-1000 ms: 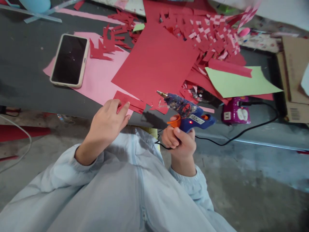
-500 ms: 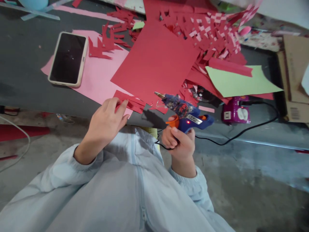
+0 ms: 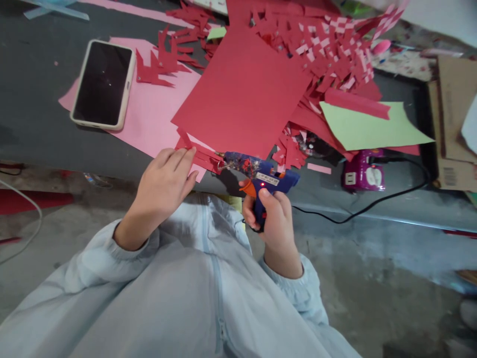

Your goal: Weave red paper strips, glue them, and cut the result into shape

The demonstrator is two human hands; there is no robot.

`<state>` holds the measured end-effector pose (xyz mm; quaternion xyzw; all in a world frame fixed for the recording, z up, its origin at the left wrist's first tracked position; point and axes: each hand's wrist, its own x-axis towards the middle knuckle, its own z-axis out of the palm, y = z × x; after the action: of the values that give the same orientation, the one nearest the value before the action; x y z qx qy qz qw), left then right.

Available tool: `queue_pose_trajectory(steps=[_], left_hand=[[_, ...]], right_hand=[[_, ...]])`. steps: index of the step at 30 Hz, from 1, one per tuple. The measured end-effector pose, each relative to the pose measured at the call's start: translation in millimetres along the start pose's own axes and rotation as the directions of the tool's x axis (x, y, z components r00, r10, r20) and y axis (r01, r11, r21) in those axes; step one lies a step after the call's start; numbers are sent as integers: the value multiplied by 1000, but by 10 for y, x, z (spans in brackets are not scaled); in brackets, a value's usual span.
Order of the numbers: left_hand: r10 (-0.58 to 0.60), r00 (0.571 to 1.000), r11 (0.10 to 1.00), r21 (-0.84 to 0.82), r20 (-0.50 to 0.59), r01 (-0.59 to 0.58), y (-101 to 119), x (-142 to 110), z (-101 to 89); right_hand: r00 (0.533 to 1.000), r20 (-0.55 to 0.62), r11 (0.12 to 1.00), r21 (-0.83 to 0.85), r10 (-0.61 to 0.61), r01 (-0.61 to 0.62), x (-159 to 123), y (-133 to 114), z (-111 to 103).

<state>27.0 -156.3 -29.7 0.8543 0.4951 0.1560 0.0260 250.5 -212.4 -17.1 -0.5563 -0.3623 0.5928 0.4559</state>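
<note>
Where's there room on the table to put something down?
The biggest bare patch of table is left of the phone, below the blue strips. A narrow strip runs between the pink sheet and the near edge, left of the left hand. Crowded: red sheet, scraps, green sheet, and around the glue gun in the right hand.

Dark grey tabletop spans view side to side, front edge catches pale sheen at right; grey floor below, mottled, bluish-white light patches toward right; pale cable curves at left; lower right corner dim, objects there blurred
</note>
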Motion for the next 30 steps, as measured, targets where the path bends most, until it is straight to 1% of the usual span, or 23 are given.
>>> queue_pose_trajectory(steps=[4, 7, 10, 13, 16, 19, 23, 30], left_hand=[[-9, 1000, 999, -40, -24, 8, -13, -3, 22], [17, 999, 998, -52, -42, -19, -29, -10, 40], [27, 996, 996, -82, -82, -33, -45, -16, 62], [29, 994, 993, -109, -109, -41, -52, -21, 81], [23, 994, 994, -106, -102, -34, -48, -21, 81], [38, 994, 993, -105, -100, -49, -41, -18, 62], [59, 991, 994, -86, -124, -70, -40, -20, 45], [66, 988, 994, -79, -142, -78, -31, -21, 60]], right_hand=[[1000, 24, 997, -71, 14, -12, 44, -52, 80], [999, 28, 991, -124, 46, -42, 74, -83, 139], [996, 37, 982, -177, 76, -69, 92, -108, 190], [996, 49, 970, -236, 71, -58, 108, -136, 238], [995, 60, 958, -280, 82, -62, 125, -159, 271], [992, 62, 950, -299, 108, -84, 135, -164, 270], [988, 67, 940, -325, 137, -108, 123, -158, 232], [989, 80, 911, -403, 125, -82, 97, -191, 219]])
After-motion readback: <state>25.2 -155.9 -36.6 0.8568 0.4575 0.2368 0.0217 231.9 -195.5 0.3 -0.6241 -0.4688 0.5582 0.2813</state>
